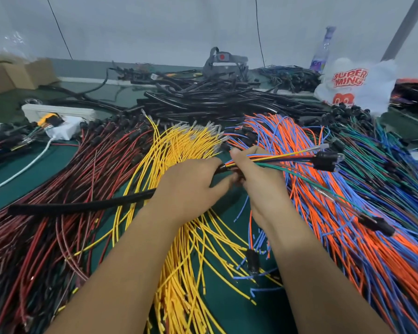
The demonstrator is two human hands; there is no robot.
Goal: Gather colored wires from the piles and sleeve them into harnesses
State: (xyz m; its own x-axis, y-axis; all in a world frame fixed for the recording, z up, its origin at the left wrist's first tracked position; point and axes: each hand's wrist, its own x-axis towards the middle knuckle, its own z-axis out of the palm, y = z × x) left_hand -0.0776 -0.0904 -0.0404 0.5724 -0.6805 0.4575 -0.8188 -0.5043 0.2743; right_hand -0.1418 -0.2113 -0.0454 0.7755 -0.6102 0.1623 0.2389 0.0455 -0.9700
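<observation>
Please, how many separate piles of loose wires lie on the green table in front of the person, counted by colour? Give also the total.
Red and dark red pile: 1
Yellow pile: 1
Orange and blue pile: 1
Green and blue pile: 1
Total: 4 piles

The left hand holds the black sleeve; the right hand grips the mixed bundle.

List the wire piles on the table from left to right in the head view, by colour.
Red and black wires → yellow wires → orange and blue wires → green and blue wires.
</observation>
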